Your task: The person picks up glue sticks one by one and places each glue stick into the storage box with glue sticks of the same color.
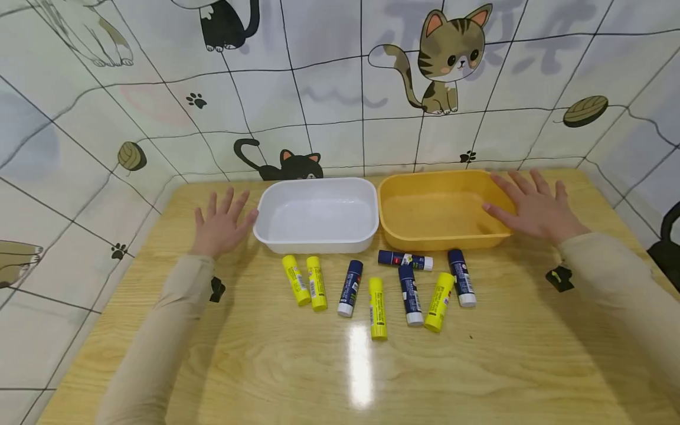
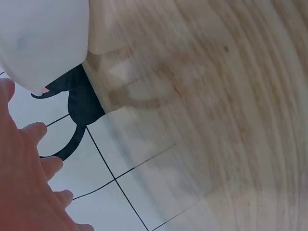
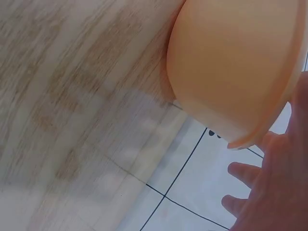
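Note:
My left hand (image 1: 220,227), fingers spread, is beside the left end of a white plastic bin (image 1: 319,241). My right hand (image 1: 536,206) has its fingers spread too, and overlaps the right rim of a yellow-orange bin (image 1: 441,241). Neither hand holds anything. In front of the bins lie several glue sticks: yellow ones, such as a yellow glue stick (image 1: 378,309), and dark blue ones with white ends, such as a blue glue stick (image 1: 350,288). The wrist views show the white bin (image 2: 43,33) above my left fingers and the orange bin (image 3: 231,62) by my right fingers.
The two bins stand side by side near the back edge of a wooden table (image 1: 297,372). Behind and beside it hangs a white gridded backdrop (image 1: 329,88) with cartoon cats. A blue glue stick (image 1: 405,260) lies crosswise close to the yellow-orange bin.

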`<state>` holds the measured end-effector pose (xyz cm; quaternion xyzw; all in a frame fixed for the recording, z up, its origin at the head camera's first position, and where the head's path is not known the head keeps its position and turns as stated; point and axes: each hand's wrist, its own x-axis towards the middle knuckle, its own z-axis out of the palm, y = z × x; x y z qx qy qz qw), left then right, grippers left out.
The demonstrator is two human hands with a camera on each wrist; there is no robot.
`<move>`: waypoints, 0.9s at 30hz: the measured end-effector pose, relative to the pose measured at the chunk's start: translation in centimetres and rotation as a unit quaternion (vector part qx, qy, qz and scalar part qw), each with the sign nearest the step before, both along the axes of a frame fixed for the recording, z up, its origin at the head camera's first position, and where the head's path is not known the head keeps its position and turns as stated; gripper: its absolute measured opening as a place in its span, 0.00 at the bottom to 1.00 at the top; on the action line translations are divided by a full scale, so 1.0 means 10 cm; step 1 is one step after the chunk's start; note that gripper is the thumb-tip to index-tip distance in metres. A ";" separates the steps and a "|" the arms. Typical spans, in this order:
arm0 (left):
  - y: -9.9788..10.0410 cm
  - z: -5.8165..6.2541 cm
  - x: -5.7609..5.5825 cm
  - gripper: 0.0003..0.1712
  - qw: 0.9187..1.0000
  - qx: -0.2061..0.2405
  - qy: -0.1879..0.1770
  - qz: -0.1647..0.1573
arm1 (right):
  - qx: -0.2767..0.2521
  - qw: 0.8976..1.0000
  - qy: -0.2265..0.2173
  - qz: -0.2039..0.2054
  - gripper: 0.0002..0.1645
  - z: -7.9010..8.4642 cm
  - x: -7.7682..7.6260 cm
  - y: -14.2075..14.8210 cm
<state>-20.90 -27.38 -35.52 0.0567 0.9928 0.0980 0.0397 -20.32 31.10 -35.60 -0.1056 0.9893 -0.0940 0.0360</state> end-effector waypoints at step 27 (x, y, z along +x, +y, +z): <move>0.01 -0.04 -0.19 0.31 0.976 0.206 -0.029 -0.062 | -0.046 0.985 0.148 0.077 0.28 0.25 0.62 -0.42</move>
